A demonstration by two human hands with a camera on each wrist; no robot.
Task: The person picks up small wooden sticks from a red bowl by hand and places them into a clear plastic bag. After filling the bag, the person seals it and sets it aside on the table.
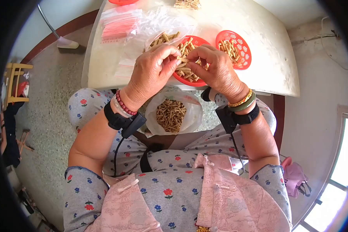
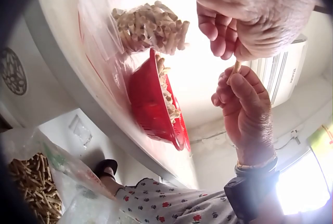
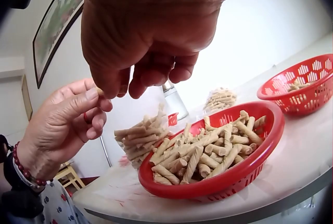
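Over the table, my left hand (image 1: 149, 71) and right hand (image 1: 218, 71) meet fingertip to fingertip. Between them is one short tan stick (image 2: 237, 68), its ends pinched by thumb and fingers of each hand. Directly below stands a red plastic basket (image 3: 278, 125) heaped with twisted tan sticks (image 3: 218, 151). Beside it, nearer the left hand, a clear plastic bag (image 1: 185, 29) lies with more sticks (image 1: 164, 38) at its mouth. My fingers partly cover the basket in the head view.
A second red basket (image 1: 246, 54) with fewer sticks stands to the right. Pink-edged plastic bags (image 1: 120, 27) lie at the table's left, and a packed bundle of sticks (image 1: 187, 4) at the back. Below the table edge, between the legs, an open bag (image 1: 193, 112) holds darker sticks (image 1: 170, 116).
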